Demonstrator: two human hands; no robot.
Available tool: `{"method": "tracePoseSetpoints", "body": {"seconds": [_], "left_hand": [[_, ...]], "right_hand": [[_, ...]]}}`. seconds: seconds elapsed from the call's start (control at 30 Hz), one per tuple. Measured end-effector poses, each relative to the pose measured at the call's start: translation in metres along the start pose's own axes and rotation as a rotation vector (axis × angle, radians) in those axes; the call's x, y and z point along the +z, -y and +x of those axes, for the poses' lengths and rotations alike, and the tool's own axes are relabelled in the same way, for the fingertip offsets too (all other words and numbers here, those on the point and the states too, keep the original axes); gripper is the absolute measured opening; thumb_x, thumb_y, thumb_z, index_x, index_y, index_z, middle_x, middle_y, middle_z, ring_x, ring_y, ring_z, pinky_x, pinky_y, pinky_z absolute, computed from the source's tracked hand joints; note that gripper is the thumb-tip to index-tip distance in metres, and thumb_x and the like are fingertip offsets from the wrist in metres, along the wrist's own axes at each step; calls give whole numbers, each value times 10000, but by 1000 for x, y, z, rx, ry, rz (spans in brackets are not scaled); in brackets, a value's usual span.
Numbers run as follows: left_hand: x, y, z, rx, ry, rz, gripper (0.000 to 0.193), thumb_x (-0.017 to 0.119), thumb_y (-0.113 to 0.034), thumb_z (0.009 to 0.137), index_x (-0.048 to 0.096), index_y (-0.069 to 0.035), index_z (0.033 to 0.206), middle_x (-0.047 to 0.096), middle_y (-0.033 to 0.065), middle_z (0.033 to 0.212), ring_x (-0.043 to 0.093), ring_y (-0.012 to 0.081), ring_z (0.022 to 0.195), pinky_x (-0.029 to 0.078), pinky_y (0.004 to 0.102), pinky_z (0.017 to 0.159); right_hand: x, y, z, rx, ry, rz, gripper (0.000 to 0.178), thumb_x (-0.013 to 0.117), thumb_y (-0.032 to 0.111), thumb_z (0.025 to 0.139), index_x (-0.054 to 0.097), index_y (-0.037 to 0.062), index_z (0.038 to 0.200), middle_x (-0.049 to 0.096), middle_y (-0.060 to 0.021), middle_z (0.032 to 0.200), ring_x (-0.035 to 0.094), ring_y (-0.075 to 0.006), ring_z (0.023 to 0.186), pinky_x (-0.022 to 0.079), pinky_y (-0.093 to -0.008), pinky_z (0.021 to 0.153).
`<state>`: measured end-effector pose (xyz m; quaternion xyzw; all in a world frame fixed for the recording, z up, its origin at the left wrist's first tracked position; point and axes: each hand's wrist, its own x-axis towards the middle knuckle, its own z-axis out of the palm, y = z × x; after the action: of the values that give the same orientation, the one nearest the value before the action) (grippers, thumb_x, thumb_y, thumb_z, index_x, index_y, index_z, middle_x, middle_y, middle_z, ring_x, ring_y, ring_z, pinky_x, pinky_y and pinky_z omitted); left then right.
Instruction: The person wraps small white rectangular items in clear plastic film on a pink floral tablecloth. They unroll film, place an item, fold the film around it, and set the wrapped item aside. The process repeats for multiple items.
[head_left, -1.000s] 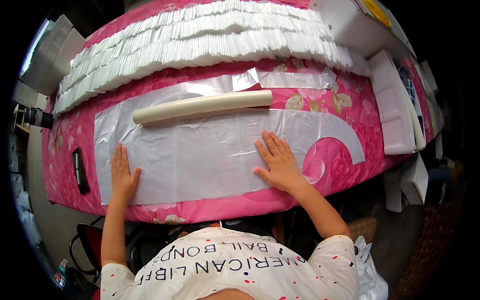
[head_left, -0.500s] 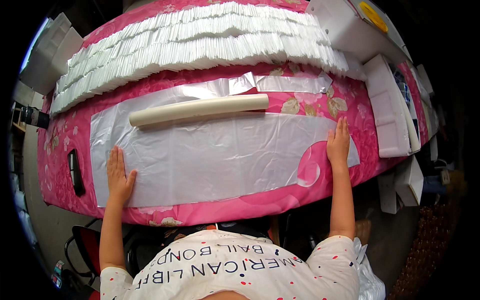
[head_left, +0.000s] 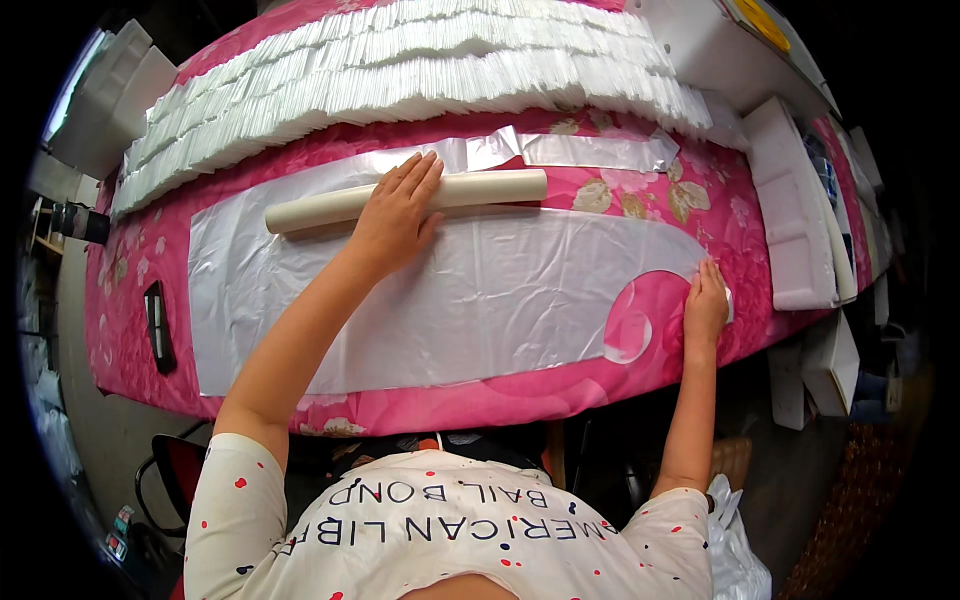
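A small black rectangular device [head_left: 157, 325] is seen far out to the left of the left hand [head_left: 398, 205], on the pink flower-printed tablecloth [head_left: 130, 290]. The left hand is laid flat, fingers spread and slightly curled, over a long cream-coloured cardboard tube [head_left: 480, 189]; the tube is pressed under the palm rather than gripped around. Since the tube is held only near its middle, it could be judged liable to swivel or roll away from the hand, and the sheet beneath could be dragged into creases by it.

Below and to both sides of that hand a wide, thin, wrinkled sheet of translucent white plastic film [head_left: 480, 300] is spread flat along the table. Its surface is crumpled in fine folds, and its right end is cut or folded into a curve where the pink cloth shows through. Beyond the left hand, rows of stacked white folded pieces [head_left: 400, 60] are ranged, and silvery foil strips [head_left: 590, 150] lie just past the tube's right end.

The right hand [head_left: 706, 305] is pressed on the film's right end, fingers closed together; whether an edge is pinched cannot be told. Should that hand slip, the thin film could be expected to spring back or shift. To its right white foam blocks [head_left: 790, 220] are stacked.
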<state>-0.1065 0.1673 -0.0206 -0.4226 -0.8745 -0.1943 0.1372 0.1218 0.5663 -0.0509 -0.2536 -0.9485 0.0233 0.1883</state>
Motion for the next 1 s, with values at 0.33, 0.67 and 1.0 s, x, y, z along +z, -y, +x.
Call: {"method": "tracePoseSetpoints", "body": {"seconds": [0.33, 0.67, 1.0], "left_hand": [[-26, -60, -30, 401, 541, -269, 454, 639, -48, 729, 516, -125, 1159, 545, 50, 1162, 458, 213, 1177, 187, 504, 1094], [-40, -87, -53, 33, 501, -999, 482, 644, -127, 775, 467, -69, 1220, 431, 116, 1314, 391, 298, 1253, 313, 429, 1036], [-81, -18, -107, -968, 553, -1442, 224, 656, -200, 827, 614, -8, 934, 669, 113, 845, 662, 198, 752, 527, 310, 661]], "right_hand": [[-17, 21, -6, -196, -286, 8, 86, 616, 81, 746, 558, 42, 796, 628, -100, 802, 587, -300, 748, 457, -401, 773], [-81, 159, -44, 143, 275, 1058, 149, 655, 11, 746, 528, 28, 821, 536, 8, 716, 461, -41, 594, 399, -209, 541], [-97, 249, -107, -555, 389, 854, 273, 691, 214, 747, 580, 31, 916, 612, -114, 864, 597, -262, 789, 474, -348, 663]]}}
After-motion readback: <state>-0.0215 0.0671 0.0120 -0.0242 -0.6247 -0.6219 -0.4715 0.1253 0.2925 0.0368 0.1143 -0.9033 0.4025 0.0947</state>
